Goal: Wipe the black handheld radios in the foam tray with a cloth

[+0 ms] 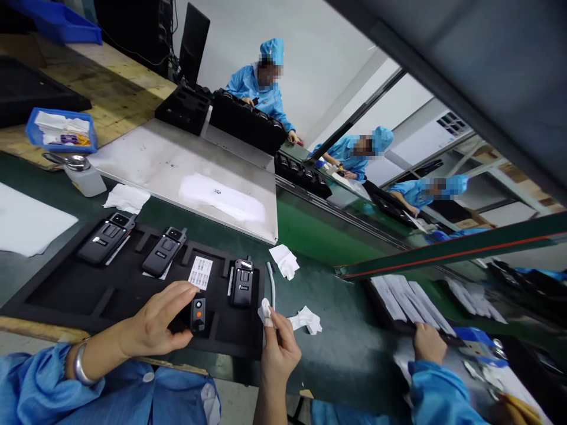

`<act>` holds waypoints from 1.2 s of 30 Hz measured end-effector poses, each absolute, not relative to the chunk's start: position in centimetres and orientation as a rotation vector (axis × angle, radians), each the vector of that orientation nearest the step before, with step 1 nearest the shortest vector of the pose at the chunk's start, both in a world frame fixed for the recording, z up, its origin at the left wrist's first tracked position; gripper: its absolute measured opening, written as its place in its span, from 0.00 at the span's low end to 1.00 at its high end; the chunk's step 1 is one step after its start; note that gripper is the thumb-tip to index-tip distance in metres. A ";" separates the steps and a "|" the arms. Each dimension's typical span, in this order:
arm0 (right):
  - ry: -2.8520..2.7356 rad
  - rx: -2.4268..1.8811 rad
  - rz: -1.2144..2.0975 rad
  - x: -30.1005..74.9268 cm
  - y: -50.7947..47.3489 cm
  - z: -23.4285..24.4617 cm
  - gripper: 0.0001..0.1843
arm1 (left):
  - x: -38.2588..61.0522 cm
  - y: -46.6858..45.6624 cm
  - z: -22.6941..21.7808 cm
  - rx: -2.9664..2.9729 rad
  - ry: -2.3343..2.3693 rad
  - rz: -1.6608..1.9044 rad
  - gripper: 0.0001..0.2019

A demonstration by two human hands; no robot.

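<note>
My left hand (155, 321) grips a black handheld radio (198, 314) between thumb and fingers, its end with an orange button turned toward me. A small piece of white wipe (265, 308) is pinched in the fingertips of my right hand (280, 348), to the right of the radio and apart from it. Both hands are over the near side of a black foam tray (133, 307). Three similar radios, a left one (106, 239), a middle one (163, 254) and a right one (241, 286), lie in its compartments. A printed label sheet (201, 273) lies behind the held radio.
Crumpled wipes (284, 261) lie right of the tray, by a thin white tube (271, 284). A dispenser bottle (86, 177) and blue bin (62, 131) stand at the left. A co-worker's hand (429, 342) is at the right; several people work beyond the metal plate (146, 153).
</note>
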State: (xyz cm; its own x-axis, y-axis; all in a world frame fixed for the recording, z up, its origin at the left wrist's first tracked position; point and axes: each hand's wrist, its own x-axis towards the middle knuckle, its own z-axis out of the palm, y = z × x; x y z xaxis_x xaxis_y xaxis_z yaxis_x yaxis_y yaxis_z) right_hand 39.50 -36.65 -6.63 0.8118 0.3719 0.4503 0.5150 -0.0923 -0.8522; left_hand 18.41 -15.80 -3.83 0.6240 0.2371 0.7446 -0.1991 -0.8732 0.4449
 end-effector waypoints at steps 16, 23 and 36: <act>-0.324 -1.623 0.104 39.3 -36.4 -9.7 0.19 | 28.2 -10.9 0.4 2.521 1.040 0.073 0.46; -0.458 -1.570 0.016 39.1 -35.8 -9.3 0.15 | 32.1 -15.5 1.6 2.776 0.901 0.170 0.41; -0.481 -1.551 -0.014 38.9 -35.6 -9.1 0.15 | 36.9 -18.2 0.2 2.613 0.767 0.162 0.46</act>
